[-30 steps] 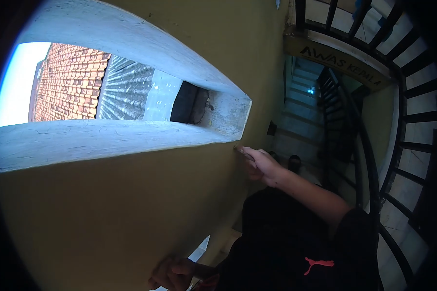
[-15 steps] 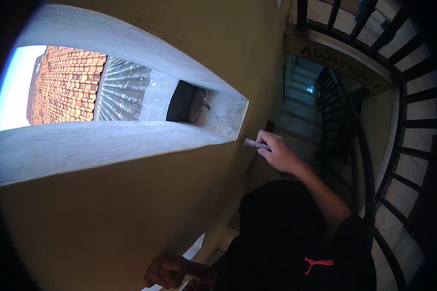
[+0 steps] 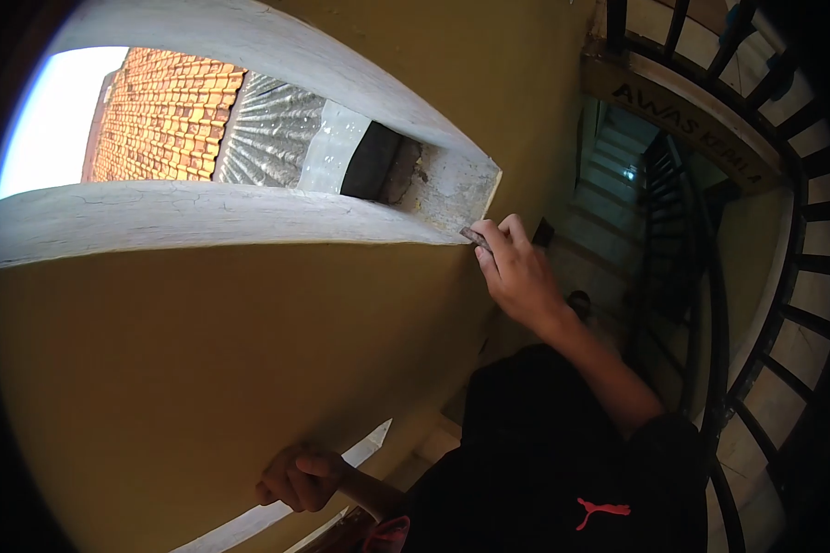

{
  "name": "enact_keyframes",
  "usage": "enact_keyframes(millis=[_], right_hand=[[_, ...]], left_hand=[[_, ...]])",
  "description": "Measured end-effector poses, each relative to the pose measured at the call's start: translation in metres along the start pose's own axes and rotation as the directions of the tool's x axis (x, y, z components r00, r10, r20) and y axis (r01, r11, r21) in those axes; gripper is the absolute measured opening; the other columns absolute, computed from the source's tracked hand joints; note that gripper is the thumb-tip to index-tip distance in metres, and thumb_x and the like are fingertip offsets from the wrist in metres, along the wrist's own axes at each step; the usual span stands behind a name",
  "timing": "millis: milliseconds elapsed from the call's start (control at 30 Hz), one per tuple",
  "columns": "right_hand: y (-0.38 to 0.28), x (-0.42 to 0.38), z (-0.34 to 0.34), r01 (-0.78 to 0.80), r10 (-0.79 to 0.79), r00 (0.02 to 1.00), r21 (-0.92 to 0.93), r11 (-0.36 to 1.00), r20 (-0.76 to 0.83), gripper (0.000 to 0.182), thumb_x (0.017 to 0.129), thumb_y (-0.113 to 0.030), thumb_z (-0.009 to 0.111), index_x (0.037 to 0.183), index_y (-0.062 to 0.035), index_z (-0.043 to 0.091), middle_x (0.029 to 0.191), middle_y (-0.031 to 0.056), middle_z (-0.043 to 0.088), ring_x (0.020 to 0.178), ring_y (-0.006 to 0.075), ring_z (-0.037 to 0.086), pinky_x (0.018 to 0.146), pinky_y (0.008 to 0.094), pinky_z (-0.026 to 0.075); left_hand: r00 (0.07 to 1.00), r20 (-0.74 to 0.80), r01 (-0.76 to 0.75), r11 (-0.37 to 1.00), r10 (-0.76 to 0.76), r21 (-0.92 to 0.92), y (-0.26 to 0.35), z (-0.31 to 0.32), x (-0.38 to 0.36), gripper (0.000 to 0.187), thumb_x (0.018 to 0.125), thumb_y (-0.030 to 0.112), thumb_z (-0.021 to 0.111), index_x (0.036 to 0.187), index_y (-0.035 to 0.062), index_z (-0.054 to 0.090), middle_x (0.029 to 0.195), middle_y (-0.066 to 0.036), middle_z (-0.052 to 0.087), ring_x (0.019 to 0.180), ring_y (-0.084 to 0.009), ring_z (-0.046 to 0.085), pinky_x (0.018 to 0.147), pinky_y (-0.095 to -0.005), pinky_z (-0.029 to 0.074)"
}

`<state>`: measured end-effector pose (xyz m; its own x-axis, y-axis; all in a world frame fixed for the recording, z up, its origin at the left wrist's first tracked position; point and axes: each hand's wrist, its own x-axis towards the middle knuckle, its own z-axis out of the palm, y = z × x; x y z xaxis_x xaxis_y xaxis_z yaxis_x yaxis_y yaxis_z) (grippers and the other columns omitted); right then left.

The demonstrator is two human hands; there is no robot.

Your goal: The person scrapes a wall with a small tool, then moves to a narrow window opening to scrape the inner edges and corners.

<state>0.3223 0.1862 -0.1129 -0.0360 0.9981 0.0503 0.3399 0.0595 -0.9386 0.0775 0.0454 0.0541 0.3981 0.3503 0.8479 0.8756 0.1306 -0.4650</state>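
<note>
My right hand [image 3: 521, 276] is closed on a small greyish flat piece [image 3: 476, 238], whose end sticks out past the fingertips. That end is at the lower corner of the white window frame [image 3: 249, 210], where it meets the yellow-brown wall [image 3: 249, 350]. My left hand [image 3: 300, 477] is low in front of the wall, its fingers curled; whether it holds anything is hidden. It is near a narrow white ledge [image 3: 369, 446].
Through the opening are orange roof tiles [image 3: 161, 115] and a grey corrugated roof [image 3: 272, 138]. On the right, a dark metal railing [image 3: 807, 323] curves beside a stairwell with steps [image 3: 609, 194], under a beam with lettering [image 3: 687, 124].
The view has shifted, so the window sits higher and further right. My right hand has moved up with the piece, which is now at the frame's corner. My left hand is slightly higher.
</note>
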Motion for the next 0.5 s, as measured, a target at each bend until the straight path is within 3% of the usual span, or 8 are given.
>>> enact_keyframes(millis=[100,233,333,433,500], right_hand=[[-0.002,-0.007,0.01,-0.018,0.018,1.0,-0.052,0.998,-0.012,0.02,0.092,-0.01,0.057,0.11,-0.0021,0.057,0.101,0.0196,0.054,0.086,0.0411,0.06,0.074,0.0499,0.05],[-0.003,-0.008,0.016,0.097,-0.073,0.987,0.171,0.981,-0.141,0.02,0.09,-0.008,0.058,0.106,0.0033,0.06,0.096,0.0201,0.057,0.079,0.0387,0.062,0.069,0.0464,0.05],[-0.003,-0.004,0.014,0.017,0.033,0.99,0.36,0.933,-0.134,0.014,0.088,-0.007,0.061,0.097,0.0044,0.062,0.091,0.0187,0.061,0.079,0.0319,0.063,0.07,0.0381,0.049],[0.01,0.003,0.018,0.039,0.046,0.984,0.467,0.883,-0.17,0.014,0.084,-0.009,0.067,0.089,0.0044,0.064,0.084,0.0185,0.064,0.072,0.0334,0.064,0.067,0.0391,0.05],[0.012,0.005,0.013,0.036,0.019,0.989,0.374,0.927,-0.145,0.015,0.083,-0.01,0.069,0.088,0.0034,0.065,0.081,0.0179,0.065,0.073,0.0325,0.065,0.067,0.0387,0.05]], left_hand=[[1.0,0.009,0.003,1.0,-0.003,0.011,0.001,0.0,0.0,0.043,0.091,0.015,0.048,0.049,0.0089,0.05,0.054,-0.004,0.057,0.052,-0.0196,0.05,0.069,-0.0357,0.037],[1.0,0.023,0.0,1.0,0.0,0.009,0.0,-0.001,-0.002,0.04,0.089,0.014,0.049,0.05,0.0086,0.052,0.055,-0.004,0.057,0.053,-0.0193,0.051,0.071,-0.0351,0.038],[1.0,0.012,0.027,1.0,-0.027,-0.001,0.003,0.0,-0.003,0.039,0.089,0.014,0.05,0.051,0.0068,0.054,0.055,-0.004,0.057,0.053,-0.0205,0.052,0.072,-0.0358,0.039],[1.0,-0.007,0.022,0.999,-0.023,-0.027,-0.004,0.001,-0.008,0.038,0.089,0.015,0.05,0.052,0.0057,0.055,0.054,-0.005,0.057,0.053,-0.0218,0.052,0.073,-0.0365,0.038],[1.0,0.008,0.021,0.999,-0.021,-0.035,-0.007,0.0,-0.011,0.038,0.089,0.015,0.05,0.051,0.0059,0.055,0.054,-0.005,0.057,0.053,-0.022,0.051,0.072,-0.0365,0.038]])
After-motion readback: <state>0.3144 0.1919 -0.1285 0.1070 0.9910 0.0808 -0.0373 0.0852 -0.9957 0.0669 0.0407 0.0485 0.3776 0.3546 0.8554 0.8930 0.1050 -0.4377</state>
